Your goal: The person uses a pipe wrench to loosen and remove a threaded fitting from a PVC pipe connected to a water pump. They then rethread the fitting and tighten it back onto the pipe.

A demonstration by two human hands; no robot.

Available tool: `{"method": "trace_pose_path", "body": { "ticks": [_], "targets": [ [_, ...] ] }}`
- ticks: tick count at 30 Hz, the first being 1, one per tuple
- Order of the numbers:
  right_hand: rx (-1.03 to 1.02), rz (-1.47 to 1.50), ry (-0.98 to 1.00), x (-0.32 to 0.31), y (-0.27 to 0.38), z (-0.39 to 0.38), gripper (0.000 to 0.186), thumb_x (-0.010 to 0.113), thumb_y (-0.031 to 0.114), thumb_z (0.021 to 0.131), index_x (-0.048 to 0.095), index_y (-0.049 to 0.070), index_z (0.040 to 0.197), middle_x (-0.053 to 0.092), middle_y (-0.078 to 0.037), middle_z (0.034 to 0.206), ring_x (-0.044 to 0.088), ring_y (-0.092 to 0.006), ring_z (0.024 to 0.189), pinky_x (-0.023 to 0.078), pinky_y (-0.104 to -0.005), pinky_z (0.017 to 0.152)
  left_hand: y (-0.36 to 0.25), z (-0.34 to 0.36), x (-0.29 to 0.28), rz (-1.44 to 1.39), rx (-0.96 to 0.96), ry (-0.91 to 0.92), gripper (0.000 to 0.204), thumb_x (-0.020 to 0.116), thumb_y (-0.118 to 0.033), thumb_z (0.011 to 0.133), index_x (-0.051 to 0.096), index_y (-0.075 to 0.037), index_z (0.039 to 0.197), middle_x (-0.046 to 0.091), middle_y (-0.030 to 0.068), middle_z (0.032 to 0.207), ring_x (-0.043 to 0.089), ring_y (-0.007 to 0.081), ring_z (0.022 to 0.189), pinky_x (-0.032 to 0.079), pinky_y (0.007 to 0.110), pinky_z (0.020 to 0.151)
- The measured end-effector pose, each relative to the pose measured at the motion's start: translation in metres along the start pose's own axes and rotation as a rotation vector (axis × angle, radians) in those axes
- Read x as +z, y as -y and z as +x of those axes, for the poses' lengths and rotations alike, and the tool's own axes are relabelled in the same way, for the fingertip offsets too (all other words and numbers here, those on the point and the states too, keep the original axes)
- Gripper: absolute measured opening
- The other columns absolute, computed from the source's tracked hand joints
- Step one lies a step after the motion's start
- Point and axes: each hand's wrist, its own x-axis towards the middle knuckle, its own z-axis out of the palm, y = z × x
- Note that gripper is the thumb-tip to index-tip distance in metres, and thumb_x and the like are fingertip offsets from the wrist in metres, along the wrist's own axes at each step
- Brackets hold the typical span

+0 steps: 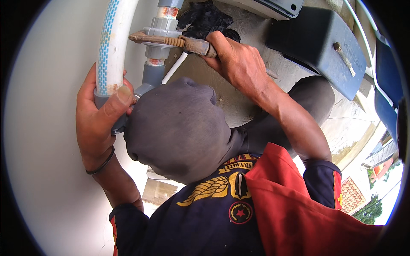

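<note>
My right hand (234, 62) is closed round the handle of a rusty pipe wrench (196, 46), whose jaw lies against a grey union fitting (161, 33) on a vertical grey pipe (153, 74). On the left, my left hand (104, 112) wraps round the grey fitting (118, 126) at the lower end of a white pipe with blue dashes (110, 47), thumb in front; some of its fingers are hidden behind. My dark-clad knee (175, 128) covers part of the pipework below the union.
A pale wall (47, 123) runs along the left. Black crumpled plastic (200, 19) lies behind the wrench. A dark box-like lid (307, 38) with a rusty piece on it stands at upper right, beside white cables (370, 64). A red cloth (284, 187) hangs over my dark shirt.
</note>
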Motion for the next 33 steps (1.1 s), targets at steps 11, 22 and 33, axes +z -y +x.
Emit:
{"method": "trace_pose_path", "body": {
  "ticks": [11,22,33],
  "targets": [
    [-0.031,-0.009,0.009,0.007,-0.003,0.001,0.036,0.075,0.021,0.084,0.051,0.009,0.108,0.067,-0.011,0.084,0.069,-0.0329,0.077,0.053,-0.0448,0.061,0.003,0.005,-0.010,-0.064,-0.019,0.121,0.059,0.076,-0.034,0.070,0.056,0.001,0.112,0.060,0.0063,0.081,0.055,0.0111,0.068,0.046,0.026,0.063],
    [-0.120,0.061,-0.048,0.023,-0.024,0.003,0.041,0.076,0.019,0.085,0.050,0.006,0.114,0.067,-0.014,0.082,0.070,-0.0346,0.075,0.056,-0.0433,0.063,0.003,0.002,-0.012,-0.069,-0.018,0.097,0.054,0.077,-0.031,0.070,0.056,-0.001,0.109,0.060,0.0051,0.080,0.055,0.0099,0.067,0.047,0.025,0.064],
    [-0.056,0.170,-0.174,0.036,-0.051,0.001,0.039,0.072,0.023,0.093,0.049,0.002,0.116,0.068,-0.018,0.080,0.073,-0.0350,0.072,0.058,-0.0397,0.062,0.007,0.011,-0.011,-0.113,-0.070,0.105,0.061,0.069,-0.051,0.078,0.053,0.000,0.108,0.057,0.0063,0.072,0.052,0.0122,0.064,0.047,0.030,0.071]
  ]
}}
